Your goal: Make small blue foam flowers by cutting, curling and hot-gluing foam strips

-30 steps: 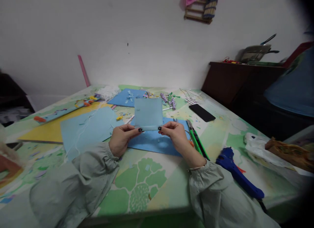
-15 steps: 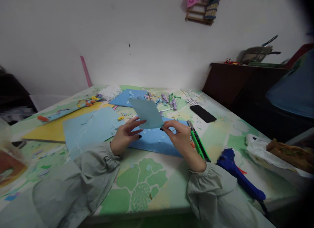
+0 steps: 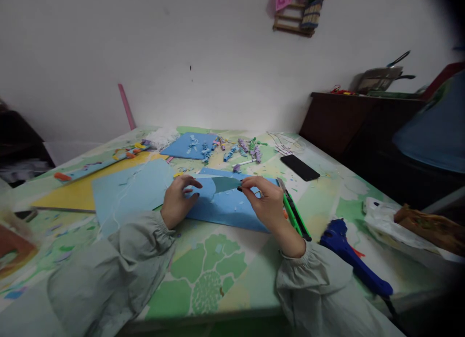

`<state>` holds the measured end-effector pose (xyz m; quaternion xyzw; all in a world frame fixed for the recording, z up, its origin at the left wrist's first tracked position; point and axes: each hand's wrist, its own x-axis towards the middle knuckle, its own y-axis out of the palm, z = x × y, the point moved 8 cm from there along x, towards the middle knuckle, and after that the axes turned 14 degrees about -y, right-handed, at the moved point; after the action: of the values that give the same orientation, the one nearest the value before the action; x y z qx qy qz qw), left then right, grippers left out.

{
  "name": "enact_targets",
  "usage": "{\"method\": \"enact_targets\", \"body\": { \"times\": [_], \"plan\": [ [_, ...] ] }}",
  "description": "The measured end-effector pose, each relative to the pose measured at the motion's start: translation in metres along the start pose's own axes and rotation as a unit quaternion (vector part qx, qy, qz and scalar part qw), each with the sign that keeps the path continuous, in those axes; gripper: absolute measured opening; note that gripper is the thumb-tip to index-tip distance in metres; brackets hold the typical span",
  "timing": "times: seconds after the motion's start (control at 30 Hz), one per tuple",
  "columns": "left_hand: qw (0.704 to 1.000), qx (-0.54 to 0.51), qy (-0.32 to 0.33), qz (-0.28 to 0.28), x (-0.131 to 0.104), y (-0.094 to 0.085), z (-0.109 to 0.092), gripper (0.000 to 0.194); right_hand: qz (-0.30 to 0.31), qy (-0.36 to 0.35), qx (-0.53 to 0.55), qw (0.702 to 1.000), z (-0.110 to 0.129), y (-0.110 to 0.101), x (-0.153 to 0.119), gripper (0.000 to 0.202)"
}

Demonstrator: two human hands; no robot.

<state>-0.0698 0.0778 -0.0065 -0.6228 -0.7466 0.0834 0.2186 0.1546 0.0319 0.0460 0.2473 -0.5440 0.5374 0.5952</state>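
My right hand pinches one corner of a small light-blue sheet, held above a blue foam board. The sheet is tilted, so only a narrow, curved part of it shows. At its other end is my left hand, fingers bent and thumb apart from them; whether a fingertip touches the sheet I cannot tell. Small pale scraps lie on the board. Just right of my right hand rests a green utility knife. A larger light-blue sheet lies left of my left hand.
A blue glue gun and a white plastic bag lie at the right, a black phone farther back. Several twisted paper pieces lie toward the wall beside another blue board. A yellow board is at the left.
The small sheet has tipped from facing me to nearly edge-on and sits lower. My left hand has shifted slightly left; my right hand keeps its pinch.
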Motion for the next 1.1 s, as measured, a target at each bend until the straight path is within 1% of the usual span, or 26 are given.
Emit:
{"method": "enact_targets", "body": {
  "times": [0.03, 0.1, 0.17, 0.23, 0.3, 0.37, 0.43, 0.57, 0.67, 0.73, 0.9, 0.97, 1.1],
  "plan": [
    [0.998, -0.054, -0.011, 0.035, -0.003, 0.005, -0.003, 0.024, -0.009, 0.014, 0.008, 1.0, -0.002, 0.0, -0.001, 0.01],
    [0.978, -0.15, -0.05, 0.135, -0.011, 0.021, -0.008, 0.028, -0.037, 0.065, 0.036, 0.997, -0.011, -0.001, -0.004, 0.007],
    [0.952, -0.221, -0.091, 0.189, -0.019, 0.032, -0.012, 0.036, -0.065, 0.134, 0.074, 0.986, -0.024, 0.0, -0.01, 0.003],
    [0.928, -0.273, -0.134, 0.215, -0.024, 0.038, -0.011, 0.04, -0.08, 0.204, 0.114, 0.969, -0.036, 0.005, -0.017, 0.002],
    [0.915, -0.299, -0.17, 0.212, -0.024, 0.04, -0.005, 0.035, -0.084, 0.26, 0.149, 0.95, -0.045, 0.01, -0.023, 0.005],
    [0.915, -0.302, -0.186, 0.19, -0.02, 0.038, 0.002, 0.026, -0.083, 0.305, 0.181, 0.931, -0.052, 0.016, -0.029, 0.008],
    [0.919, -0.304, -0.188, 0.165, -0.016, 0.034, 0.006, 0.021, -0.084, 0.342, 0.219, 0.91, -0.057, 0.022, -0.034, 0.011],
    [0.914, -0.332, -0.196, 0.128, -0.013, 0.027, 0.01, 0.018, -0.086, 0.387, 0.314, 0.863, -0.059, 0.034, -0.041, 0.016],
    [0.911, -0.339, -0.206, 0.115, -0.013, 0.025, 0.01, 0.019, -0.083, 0.416, 0.352, 0.835, -0.057, 0.039, -0.044, 0.018],
    [0.908, -0.343, -0.211, 0.113, -0.014, 0.025, 0.01, 0.02, -0.083, 0.421, 0.352, 0.832, -0.056, 0.04, -0.045, 0.018],
    [0.901, -0.359, -0.22, 0.108, -0.014, 0.025, 0.011, 0.022, -0.087, 0.413, 0.323, 0.847, -0.058, 0.037, -0.045, 0.016],
    [0.899, -0.356, -0.224, 0.124, -0.014, 0.026, 0.011, 0.022, -0.087, 0.409, 0.316, 0.852, -0.06, 0.036, -0.045, 0.016],
    [0.894, -0.343, -0.229, 0.176, -0.015, 0.033, 0.009, 0.022, -0.087, 0.402, 0.304, 0.86, -0.064, 0.033, -0.046, 0.015]
  ]
}}
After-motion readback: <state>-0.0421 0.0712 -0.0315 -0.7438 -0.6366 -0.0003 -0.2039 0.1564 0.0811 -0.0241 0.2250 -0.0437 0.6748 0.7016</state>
